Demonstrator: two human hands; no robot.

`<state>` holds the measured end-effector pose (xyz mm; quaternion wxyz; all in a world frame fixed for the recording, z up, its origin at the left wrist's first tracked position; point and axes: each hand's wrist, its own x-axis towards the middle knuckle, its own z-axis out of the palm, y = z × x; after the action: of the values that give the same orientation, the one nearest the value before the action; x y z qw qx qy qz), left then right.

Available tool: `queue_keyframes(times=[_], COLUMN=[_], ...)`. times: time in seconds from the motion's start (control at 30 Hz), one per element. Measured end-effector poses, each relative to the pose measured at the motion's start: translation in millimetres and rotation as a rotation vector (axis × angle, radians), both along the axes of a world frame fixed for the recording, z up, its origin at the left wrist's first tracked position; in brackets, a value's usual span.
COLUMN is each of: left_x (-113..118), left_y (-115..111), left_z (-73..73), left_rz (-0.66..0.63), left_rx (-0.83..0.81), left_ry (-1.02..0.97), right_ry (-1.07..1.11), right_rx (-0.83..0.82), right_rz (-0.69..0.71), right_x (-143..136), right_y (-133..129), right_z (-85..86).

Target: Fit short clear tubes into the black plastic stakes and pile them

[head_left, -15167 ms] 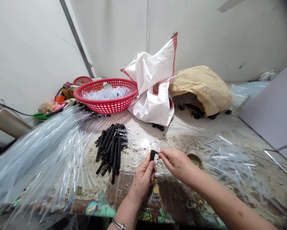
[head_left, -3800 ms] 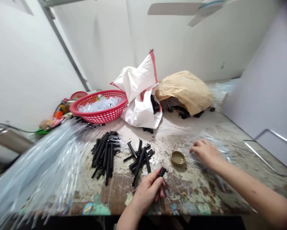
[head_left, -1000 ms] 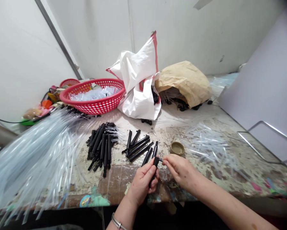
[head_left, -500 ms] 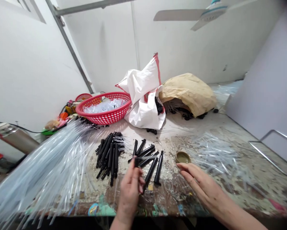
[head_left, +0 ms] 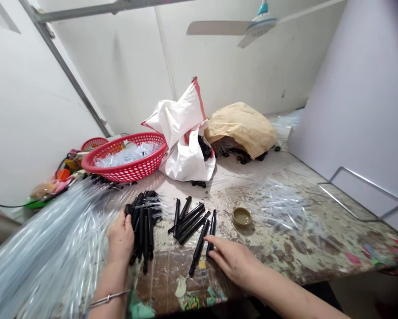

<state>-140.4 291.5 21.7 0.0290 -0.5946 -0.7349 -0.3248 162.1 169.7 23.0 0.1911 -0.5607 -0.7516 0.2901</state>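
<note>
My left hand (head_left: 120, 235) is at the left side of a pile of black tubes (head_left: 145, 221), its fingers closed round a black piece at the pile's edge. Thin clear strands stick out of the pile to the right. Several loose black tubes (head_left: 190, 223) lie in the middle of the table. My right hand (head_left: 230, 259) reaches over the rightmost black tube (head_left: 213, 228), thumb and fingers apart, fingertips touching or just above it. A small round dish (head_left: 242, 216) with liquid sits beyond my right hand.
Long clear tubes (head_left: 62, 239) spread over the left side. Short clear tubes (head_left: 281, 204) lie at right, near a metal wire frame (head_left: 361, 195). Behind stand a red basket (head_left: 129, 170), a white sack (head_left: 185, 133) and a tan sack (head_left: 243, 128).
My left hand has moved left from the loose tubes to the pile, and the piece it held there is gone from view. My right hand has moved from the dish to the rightmost tube.
</note>
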Motion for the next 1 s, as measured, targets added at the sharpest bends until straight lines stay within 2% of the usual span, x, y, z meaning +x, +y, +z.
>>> queue_keyframes(times=[0.07, 0.17, 0.27, 0.33, 0.4, 0.47, 0.53, 0.63, 0.7, 0.77, 0.83, 0.93, 1.0], left_x=[-2.2, -3.5, 4.4, 19.9, 45.1, 77.1, 110.6, 151.9, 169.8, 179.8, 183.6, 183.0, 182.1], left_y=[8.6, 12.7, 2.9, -12.8, -33.8, -56.2, -76.1, -97.0, -105.0, -110.0, -113.7, -117.5, -117.9], left_z=[-4.6, -2.8, 5.4, 10.6, 13.8, 15.2, 15.9, 16.4, 14.2, 8.7, 0.7, -12.6, -19.9], left_rz=[0.045, 0.1, 0.121, 0.04, -0.132, -0.327, -0.56, -0.904, -1.112, -1.228, -1.191, -0.909, -0.718], left_rx=[-0.033, -0.036, 0.037, 0.184, 0.374, 0.439, 0.428, 0.367, 0.37, 0.311, 0.12, -0.294, -0.483], left_ry=[0.01, 0.026, 0.034, 0.0, -0.071, -0.125, -0.147, -0.113, -0.156, -0.261, -0.429, -0.813, -1.042], right_ry=[-0.105, -0.194, -0.201, -0.155, -0.065, 0.048, 0.161, 0.332, 0.431, 0.493, 0.513, 0.402, 0.146], right_rx=[-0.036, -0.023, 0.01, 0.018, 0.032, 0.043, 0.055, 0.068, 0.063, 0.032, -0.02, -0.034, 0.058], right_rz=[-0.019, -0.024, -0.041, -0.065, -0.086, -0.099, -0.084, 0.011, 0.056, 0.016, -0.084, -0.299, -0.446], right_x=[-9.7, -16.5, -17.4, -14.8, -8.7, 0.9, 12.1, 25.7, 31.9, 40.2, 55.5, 96.2, 129.2], right_y=[8.0, 14.1, 15.9, 16.1, 14.7, 10.5, 2.8, -13.8, -25.0, -32.5, -33.1, -16.5, 5.0], right_z=[2.8, 0.4, -7.6, -8.8, -1.1, 16.6, 40.7, 73.3, 83.4, 82.1, 72.0, 47.4, 28.4])
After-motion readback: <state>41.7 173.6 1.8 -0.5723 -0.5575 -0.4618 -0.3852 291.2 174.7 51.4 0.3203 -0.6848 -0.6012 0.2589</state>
